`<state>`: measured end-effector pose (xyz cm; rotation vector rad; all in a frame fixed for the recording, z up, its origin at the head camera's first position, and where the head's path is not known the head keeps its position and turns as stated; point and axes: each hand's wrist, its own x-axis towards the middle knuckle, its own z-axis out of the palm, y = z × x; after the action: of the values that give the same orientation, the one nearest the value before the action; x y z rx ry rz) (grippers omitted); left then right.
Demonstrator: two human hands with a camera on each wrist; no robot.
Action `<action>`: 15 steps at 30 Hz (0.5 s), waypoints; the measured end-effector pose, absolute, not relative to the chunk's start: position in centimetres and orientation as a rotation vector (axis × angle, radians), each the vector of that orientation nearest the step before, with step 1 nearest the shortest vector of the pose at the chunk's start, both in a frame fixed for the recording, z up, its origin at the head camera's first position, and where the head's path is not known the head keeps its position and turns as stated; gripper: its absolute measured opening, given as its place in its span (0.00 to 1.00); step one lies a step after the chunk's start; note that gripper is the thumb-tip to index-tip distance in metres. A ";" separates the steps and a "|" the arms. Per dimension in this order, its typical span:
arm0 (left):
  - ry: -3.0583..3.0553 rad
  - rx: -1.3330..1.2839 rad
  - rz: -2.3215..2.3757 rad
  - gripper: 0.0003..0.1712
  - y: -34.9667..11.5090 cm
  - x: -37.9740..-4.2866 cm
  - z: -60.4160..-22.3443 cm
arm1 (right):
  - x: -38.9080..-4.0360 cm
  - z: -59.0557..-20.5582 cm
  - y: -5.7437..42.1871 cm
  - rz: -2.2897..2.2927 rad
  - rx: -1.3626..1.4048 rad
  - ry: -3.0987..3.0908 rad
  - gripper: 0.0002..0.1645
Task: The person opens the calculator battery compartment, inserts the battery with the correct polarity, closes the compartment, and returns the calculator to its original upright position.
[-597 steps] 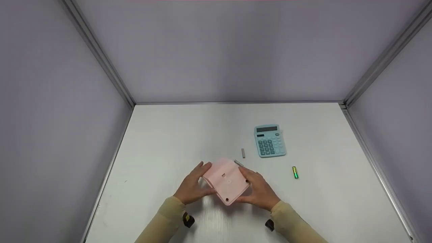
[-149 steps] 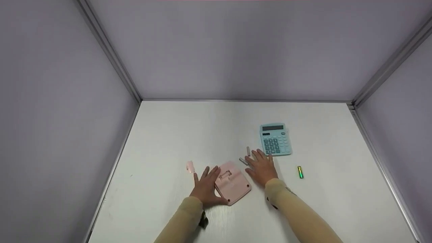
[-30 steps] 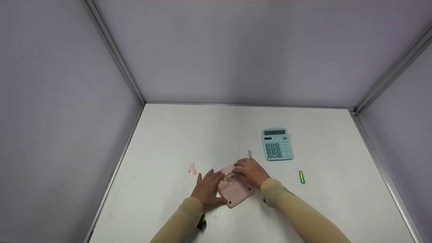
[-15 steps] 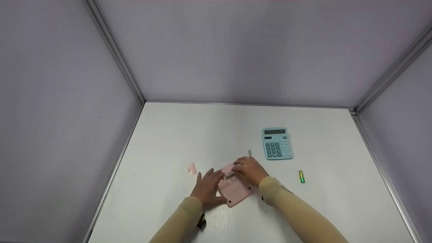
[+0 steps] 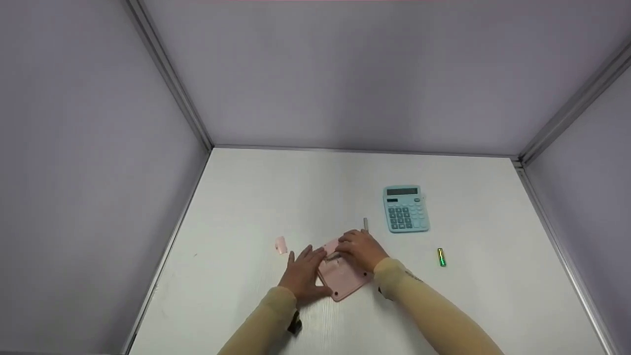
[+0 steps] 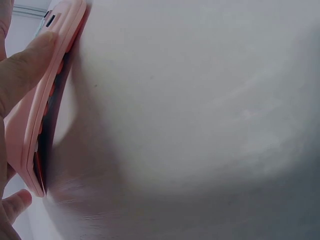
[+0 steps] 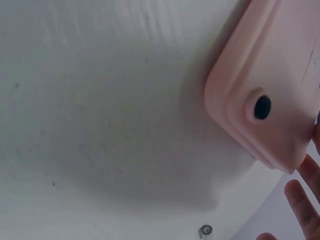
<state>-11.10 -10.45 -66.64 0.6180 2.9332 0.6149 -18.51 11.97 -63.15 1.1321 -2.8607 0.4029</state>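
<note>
A pink calculator (image 5: 343, 280) lies face down on the table, its battery compartment uncovered. My left hand (image 5: 301, 275) holds its left side, thumb at the near corner and fingertips beside the compartment; the left wrist view shows that thumb on the casing's edge (image 6: 60, 55). With curled fingers my right hand (image 5: 364, 249) pinches a grey battery (image 5: 333, 256) at the compartment, partly hiding it; whether it is fully seated I cannot tell. Left of the calculator is its small pink battery cover (image 5: 281, 245). Another grey battery (image 5: 366, 224) lies just beyond the right hand.
A light blue calculator (image 5: 406, 209) lies face up at the back right. Nearer, on the right, is a green and gold battery (image 5: 441, 257). Grey panels (image 5: 365, 74) wall in the white table (image 5: 236, 212) at the back and sides.
Earlier both hands held the pink calculator with its cover on. The cover then came off to the left, and the right hand brought one grey battery from the table to the compartment.
</note>
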 end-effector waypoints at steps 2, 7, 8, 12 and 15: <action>2.931 0.624 0.615 0.57 -10.5 -11.1 -66.5 | -18.5 -63.3 11.9 0.406 1.148 -2.833 0.11; 2.922 0.640 0.587 0.57 -10.5 -11.2 -66.4 | -18.5 -63.5 11.8 0.429 1.154 -2.836 0.13; 2.921 0.641 0.577 0.57 -10.5 -11.2 -66.5 | -18.5 -63.5 11.8 0.446 1.144 -2.852 0.13; 2.919 0.629 0.578 0.56 -10.5 -11.2 -66.6 | -18.4 -63.5 11.8 0.535 1.095 -2.924 0.15; 2.919 0.618 0.583 0.55 -10.5 -11.2 -66.6 | -18.4 -63.6 11.8 0.564 1.063 -2.963 0.15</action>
<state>-11.19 -10.45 -66.62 0.6182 2.9189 0.5828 -18.43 11.78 -63.56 1.0634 -2.9634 0.5643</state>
